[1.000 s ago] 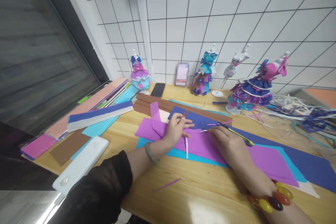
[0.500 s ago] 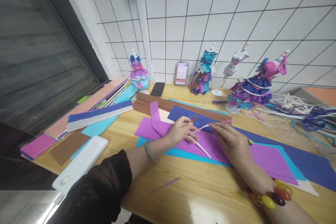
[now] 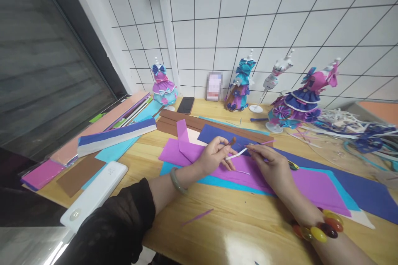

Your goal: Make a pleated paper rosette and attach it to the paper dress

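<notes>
A narrow white strip (image 3: 236, 154) stretches between my two hands, above the purple sheet (image 3: 317, 186). My left hand (image 3: 216, 156) is closed on one end of it, and a small brown piece (image 3: 233, 141) sticks up beyond the thumb and forefinger. My right hand (image 3: 271, 165) pinches the other end between thumb and fingers. Below the purple sheet lie bright blue (image 3: 202, 180) and dark blue sheets (image 3: 367, 186). Part of a yellow-and-black tool (image 3: 292, 165) shows beside my right hand; the rest is hidden.
Dressed miniature mannequins (image 3: 164, 85) and one bare mannequin form (image 3: 275, 74) stand along the wall. A dark phone (image 3: 185, 105) lies near another phone (image 3: 214, 86) propped upright. Coloured sheets and a white device (image 3: 96, 192) are at left; tangled strips (image 3: 367, 136) pile up at right.
The white strip's loose tail, which hung below my left hand, no longer shows there. My right hand has shifted slightly, showing more of the yellow-and-black tool.
</notes>
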### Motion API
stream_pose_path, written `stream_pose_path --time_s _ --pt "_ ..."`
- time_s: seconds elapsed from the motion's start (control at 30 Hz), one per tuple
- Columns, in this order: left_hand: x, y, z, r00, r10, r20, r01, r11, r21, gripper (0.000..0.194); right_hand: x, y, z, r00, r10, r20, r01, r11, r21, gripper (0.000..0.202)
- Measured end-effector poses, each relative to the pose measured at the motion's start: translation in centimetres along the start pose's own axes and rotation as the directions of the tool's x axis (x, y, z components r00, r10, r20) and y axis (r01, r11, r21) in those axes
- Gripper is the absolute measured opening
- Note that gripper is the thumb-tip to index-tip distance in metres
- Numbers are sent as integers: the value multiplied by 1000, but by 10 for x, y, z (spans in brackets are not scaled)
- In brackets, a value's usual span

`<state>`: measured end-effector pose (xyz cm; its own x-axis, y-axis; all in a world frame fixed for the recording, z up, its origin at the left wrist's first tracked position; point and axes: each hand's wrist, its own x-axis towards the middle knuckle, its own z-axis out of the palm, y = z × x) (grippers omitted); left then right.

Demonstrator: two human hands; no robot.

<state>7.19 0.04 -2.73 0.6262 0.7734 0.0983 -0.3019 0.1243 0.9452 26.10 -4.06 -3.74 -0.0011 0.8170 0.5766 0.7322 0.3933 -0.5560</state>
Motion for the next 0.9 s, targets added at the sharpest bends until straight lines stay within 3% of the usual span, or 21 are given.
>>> stream_pose_path --time_s 0.17,0.3,0.47,0.67,0.9 --pt "-2 1 1 999 -21 44 22 1000 -12 30 -1 0 4 969 213 125 -232 960 159 41" --pt "-2 -1 0 995 -63 81 66 997 -27 31 -1 1 3 963 243 115 -256 960 112 45" --pt "0 -3 -2 991 -102 84 108 992 -65 33 -1 5 3 984 158 88 -159 987 3 44" --pt "0 -1 -2 990 -118 80 127 986 -112 31 -1 5 1 987 48 152 -25 988 -151 43" --pt "1 1 -2 993 -114 31 117 978 -172 32 3 -15 -7 970 -175 170 222 923 -314 38"
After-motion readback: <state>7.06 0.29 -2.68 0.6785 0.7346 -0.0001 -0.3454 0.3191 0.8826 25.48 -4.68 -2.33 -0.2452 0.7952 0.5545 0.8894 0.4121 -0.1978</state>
